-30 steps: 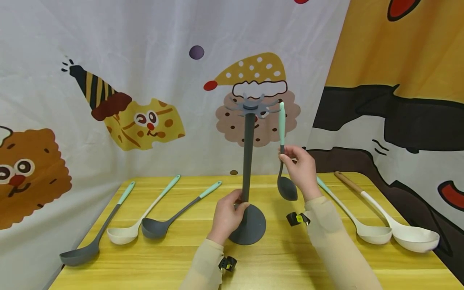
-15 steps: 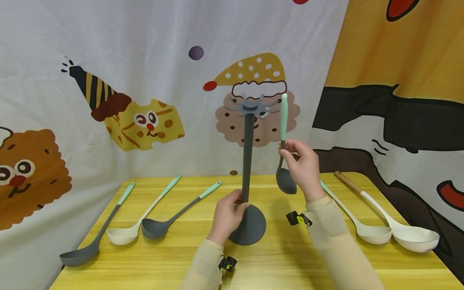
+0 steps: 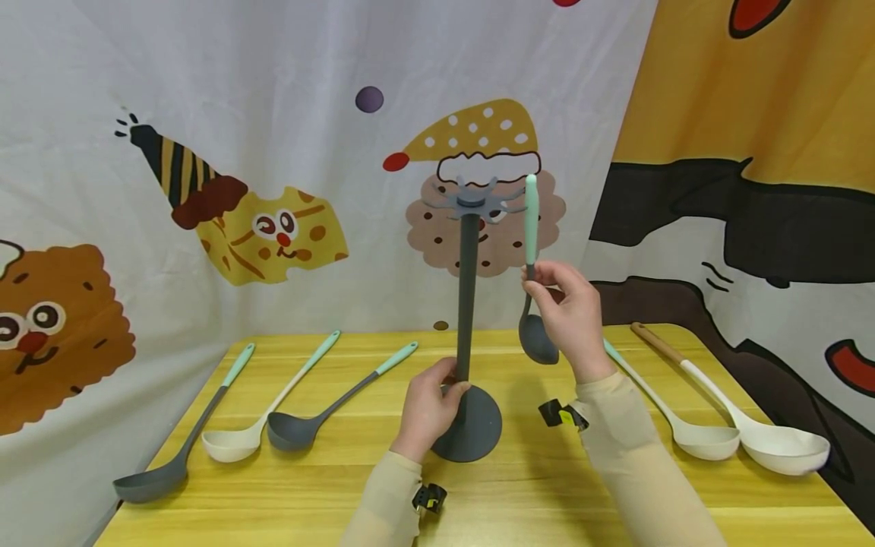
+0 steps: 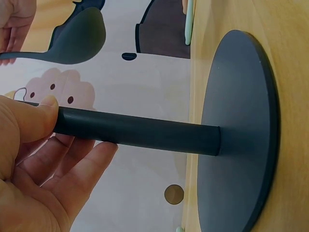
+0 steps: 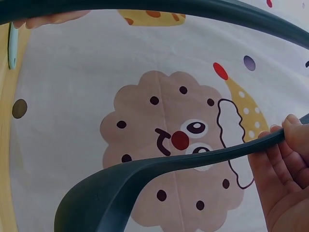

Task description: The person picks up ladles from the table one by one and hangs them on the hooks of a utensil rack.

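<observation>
A dark grey utensil stand (image 3: 468,296) rises from a round base, with a ring of hooks (image 3: 475,200) at its top. My left hand (image 3: 429,406) grips the pole low down, thumb and fingers around it in the left wrist view. In my right hand (image 3: 566,315) a dark grey ladle (image 3: 538,339) with a mint handle is pinched by its neck, upright, bowl down. The top of its handle is beside the right-hand hooks; whether it touches them I cannot tell. The right wrist view shows the ladle's neck (image 5: 212,157) between thumb and fingers.
On the wooden table's left lie a grey ladle (image 3: 156,480), a cream ladle (image 3: 232,444) and another grey ladle (image 3: 294,431). To the right lie a cream ladle (image 3: 706,441) and a white one (image 3: 782,448) with a brown handle. A patterned curtain (image 3: 287,91) hangs behind.
My right hand has raised the ladle, moving slightly right, then a little back left toward the hooks. The left hand and the stand have stayed put.
</observation>
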`<state>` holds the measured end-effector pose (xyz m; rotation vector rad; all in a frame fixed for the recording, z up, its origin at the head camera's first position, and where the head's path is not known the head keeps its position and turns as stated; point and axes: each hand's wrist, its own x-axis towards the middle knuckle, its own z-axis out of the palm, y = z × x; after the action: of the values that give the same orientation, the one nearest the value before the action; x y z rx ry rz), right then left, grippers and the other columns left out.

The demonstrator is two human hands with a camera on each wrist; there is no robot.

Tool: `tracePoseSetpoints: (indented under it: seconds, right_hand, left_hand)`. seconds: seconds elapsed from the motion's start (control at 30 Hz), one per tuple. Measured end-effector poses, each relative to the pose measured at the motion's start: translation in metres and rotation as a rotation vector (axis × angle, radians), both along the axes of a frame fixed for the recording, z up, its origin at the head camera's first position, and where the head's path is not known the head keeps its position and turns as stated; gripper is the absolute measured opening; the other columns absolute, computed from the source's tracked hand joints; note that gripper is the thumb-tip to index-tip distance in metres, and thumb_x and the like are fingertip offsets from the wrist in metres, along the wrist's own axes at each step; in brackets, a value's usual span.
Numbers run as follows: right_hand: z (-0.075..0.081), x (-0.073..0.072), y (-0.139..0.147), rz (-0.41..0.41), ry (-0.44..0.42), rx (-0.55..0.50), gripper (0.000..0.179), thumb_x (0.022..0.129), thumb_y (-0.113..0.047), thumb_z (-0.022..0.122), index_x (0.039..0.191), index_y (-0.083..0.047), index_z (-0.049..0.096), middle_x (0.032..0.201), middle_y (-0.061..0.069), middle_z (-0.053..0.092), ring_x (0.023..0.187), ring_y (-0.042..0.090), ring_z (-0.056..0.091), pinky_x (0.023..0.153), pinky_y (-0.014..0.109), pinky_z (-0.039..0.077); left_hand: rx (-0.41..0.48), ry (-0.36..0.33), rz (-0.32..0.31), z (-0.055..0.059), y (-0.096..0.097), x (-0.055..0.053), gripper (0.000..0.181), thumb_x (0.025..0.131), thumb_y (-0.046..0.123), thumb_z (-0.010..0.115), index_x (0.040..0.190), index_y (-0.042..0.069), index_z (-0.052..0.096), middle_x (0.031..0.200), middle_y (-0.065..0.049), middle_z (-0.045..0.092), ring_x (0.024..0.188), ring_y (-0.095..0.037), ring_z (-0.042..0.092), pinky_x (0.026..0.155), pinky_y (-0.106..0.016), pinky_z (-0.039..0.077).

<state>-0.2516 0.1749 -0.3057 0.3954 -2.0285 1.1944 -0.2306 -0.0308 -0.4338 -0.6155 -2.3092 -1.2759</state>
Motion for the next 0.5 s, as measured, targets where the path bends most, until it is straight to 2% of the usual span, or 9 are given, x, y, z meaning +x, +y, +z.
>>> tracePoseSetpoints:
  seconds: [0.13,0.5]
  right_hand:
    - [0.0,0.0004,-0.0014,0.012,0.005,0.008,0.014,0.091,-0.003,0.07,0.105,-0.002,0.072,0.104,0.007,0.067,0.092,0.009,0.06,0.076,0.014,0.05]
    - [-0.0045,0.0006,-0.0033,0.028,-0.025,0.022,0.017,0.092,-0.004,0.07,0.109,-0.004,0.073,0.101,0.006,0.066,0.093,0.012,0.06,0.075,0.014,0.05]
  left_hand:
    - [0.006,-0.002,-0.004,-0.0003,0.0001,-0.0004,0.024,0.087,0.001,0.075,0.109,0.008,0.069,0.096,-0.003,0.071,0.086,-0.02,0.068,0.073,-0.044,0.058]
    - [-0.004,-0.015,0.002,0.0012,0.0,0.0006,0.022,0.088,0.004,0.074,0.109,0.008,0.07,0.096,-0.002,0.071,0.087,-0.019,0.069,0.074,-0.038,0.058]
